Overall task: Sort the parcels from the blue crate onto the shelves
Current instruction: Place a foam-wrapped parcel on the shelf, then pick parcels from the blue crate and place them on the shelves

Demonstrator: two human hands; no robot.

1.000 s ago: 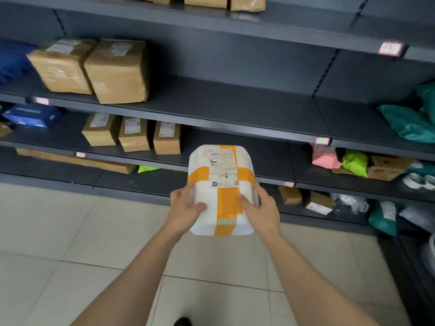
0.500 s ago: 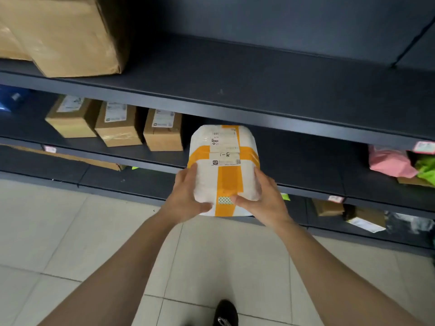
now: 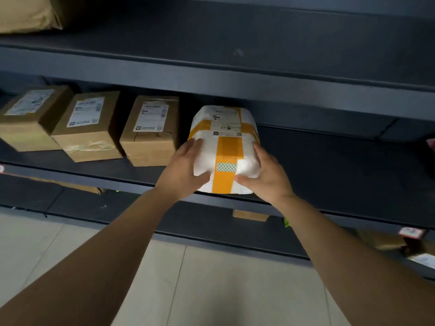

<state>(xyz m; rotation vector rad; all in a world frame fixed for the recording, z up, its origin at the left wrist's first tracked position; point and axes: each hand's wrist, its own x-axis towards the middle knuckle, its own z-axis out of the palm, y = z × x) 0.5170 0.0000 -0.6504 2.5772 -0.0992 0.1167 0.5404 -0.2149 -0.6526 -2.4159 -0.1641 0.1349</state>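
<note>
A white parcel (image 3: 226,147) crossed with orange tape and marked "1-8" rests on the middle dark shelf (image 3: 329,175), its near end at the shelf's front edge. My left hand (image 3: 186,170) grips its left side and my right hand (image 3: 266,175) grips its right side. It lies just right of a row of three brown cardboard boxes (image 3: 150,130). The blue crate is out of view.
A large brown box (image 3: 28,12) sits on the shelf above at top left. The lowest shelf holds a flat brown parcel (image 3: 250,215) and more packages at the right (image 3: 386,241). Pale floor tiles (image 3: 211,290) lie below.
I have stepped closer and lower, and both hands have carried the white parcel forward onto the middle shelf beside the three brown boxes.
</note>
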